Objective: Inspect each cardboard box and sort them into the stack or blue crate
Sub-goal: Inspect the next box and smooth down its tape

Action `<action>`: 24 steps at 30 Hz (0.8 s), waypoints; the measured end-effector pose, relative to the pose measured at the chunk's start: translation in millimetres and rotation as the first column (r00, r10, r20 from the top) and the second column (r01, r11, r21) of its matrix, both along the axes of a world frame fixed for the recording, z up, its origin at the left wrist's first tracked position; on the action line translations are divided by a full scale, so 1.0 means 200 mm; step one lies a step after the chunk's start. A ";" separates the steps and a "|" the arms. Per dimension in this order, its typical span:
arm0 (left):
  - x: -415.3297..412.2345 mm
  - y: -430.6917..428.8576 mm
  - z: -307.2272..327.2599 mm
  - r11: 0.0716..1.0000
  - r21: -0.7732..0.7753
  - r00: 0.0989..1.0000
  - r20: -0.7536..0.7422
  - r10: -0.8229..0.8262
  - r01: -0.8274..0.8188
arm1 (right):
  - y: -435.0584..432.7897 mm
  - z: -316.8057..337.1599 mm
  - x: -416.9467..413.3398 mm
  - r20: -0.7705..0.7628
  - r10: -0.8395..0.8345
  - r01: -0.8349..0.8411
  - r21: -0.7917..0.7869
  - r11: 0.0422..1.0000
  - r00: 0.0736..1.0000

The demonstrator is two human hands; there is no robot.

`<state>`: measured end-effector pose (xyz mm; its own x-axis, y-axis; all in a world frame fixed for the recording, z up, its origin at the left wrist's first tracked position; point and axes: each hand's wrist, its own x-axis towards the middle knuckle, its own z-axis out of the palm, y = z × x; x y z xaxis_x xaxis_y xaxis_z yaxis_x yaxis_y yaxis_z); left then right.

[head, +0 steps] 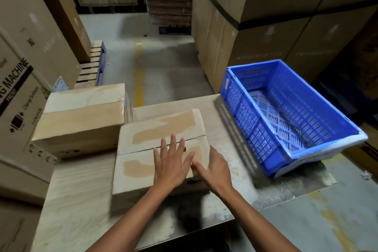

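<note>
A taped cardboard box point(141, 149) lies flat in the middle of the wooden table point(77, 200). My left hand point(171, 163) rests on its top with the fingers straight and spread. My right hand point(212, 168) lies at the box's right near corner, fingers straight and touching the top edge. A second cardboard box point(81, 116), larger and taped, stands just behind and to the left, touching the first. A blue crate point(286, 116) with perforated walls sits tilted at the table's right end, and nothing lies in it.
Tall cartons point(266, 16) rise behind the crate on the right. More big cartons point(22, 80), one printed "MACHINE", stand close on the left. A wooden pallet point(92, 65) lies behind the left box. A concrete aisle with a yellow line point(139, 80) runs ahead.
</note>
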<state>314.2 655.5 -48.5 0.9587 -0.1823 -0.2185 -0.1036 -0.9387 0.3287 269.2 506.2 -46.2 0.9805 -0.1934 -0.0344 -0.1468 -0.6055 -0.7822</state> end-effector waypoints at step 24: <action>0.07 0.71 0.61 0.357 -0.865 0.886 -0.186 0.425 -0.353 | 0.70 0.50 0.20 0.035 0.729 -0.645 -0.437 0.627 0.684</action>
